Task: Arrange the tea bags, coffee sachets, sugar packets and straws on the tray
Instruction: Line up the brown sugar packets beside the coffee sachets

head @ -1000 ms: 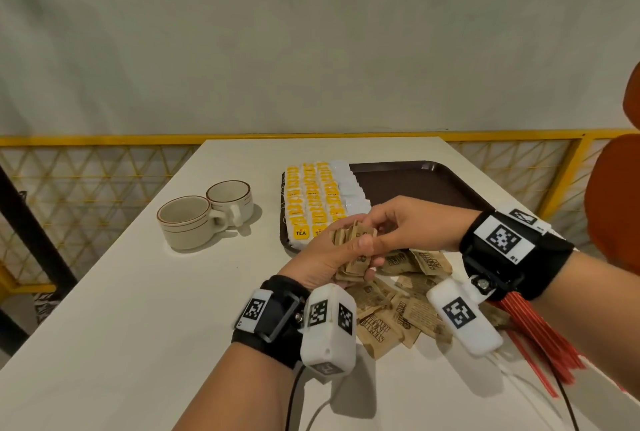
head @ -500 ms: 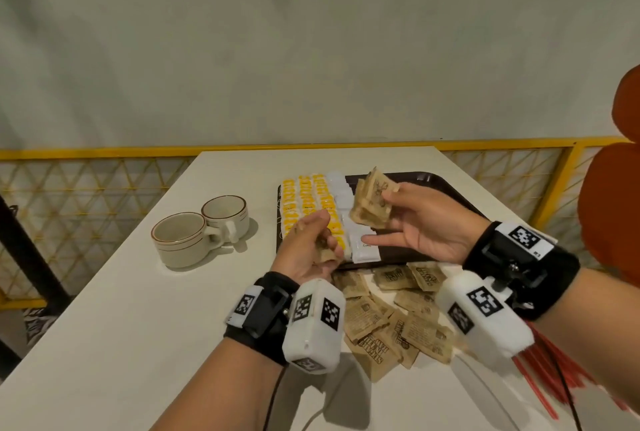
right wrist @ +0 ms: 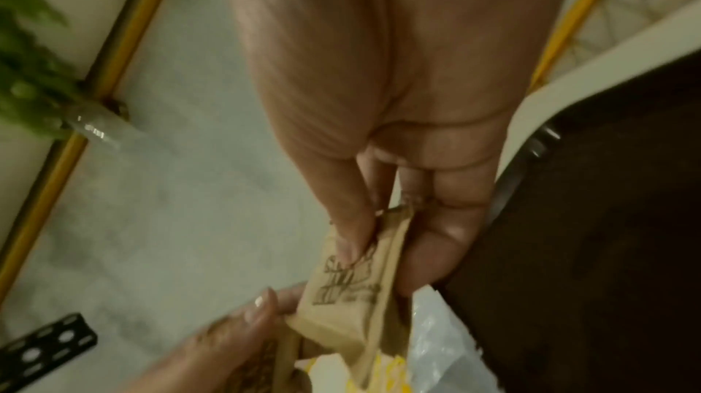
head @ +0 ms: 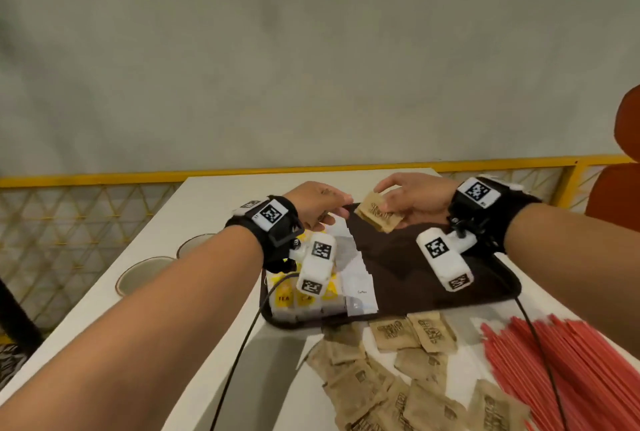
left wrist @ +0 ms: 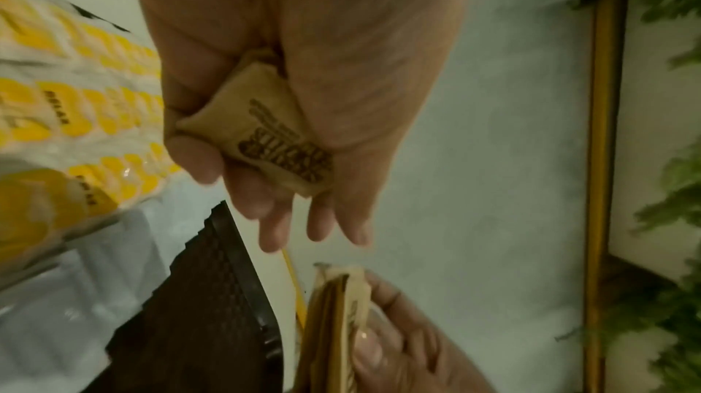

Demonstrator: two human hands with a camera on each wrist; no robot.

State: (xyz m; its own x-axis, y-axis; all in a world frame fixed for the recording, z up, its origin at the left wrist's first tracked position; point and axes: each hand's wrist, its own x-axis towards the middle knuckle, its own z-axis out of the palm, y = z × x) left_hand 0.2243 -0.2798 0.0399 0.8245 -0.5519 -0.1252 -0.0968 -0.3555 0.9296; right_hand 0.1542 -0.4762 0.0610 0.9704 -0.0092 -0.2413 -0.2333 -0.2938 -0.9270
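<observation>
Both my arms reach out over the white desk (head: 194, 219) and my hands meet above the far end of the dark brown plastic tray (head: 433, 278). My right hand (head: 415, 198) is palm down. Its thumb and fingers (right wrist: 436, 249) pinch a small stack of brown paper sugar packets (head: 379, 214) by one end, so the stack sticks out toward my other hand. My left hand (head: 313, 204) is curled round one more brown sugar packet (left wrist: 273, 141), tucked in my palm, with the fingertips loose. The yellow and white tea bags (head: 287, 295) lie in rows on the left side of the tray, with white sachets (head: 356, 278) just beside them. More brown packets (head: 398, 382) lie loose on the desk near me. The red straws (head: 571, 371) lie in a pile on my right.
</observation>
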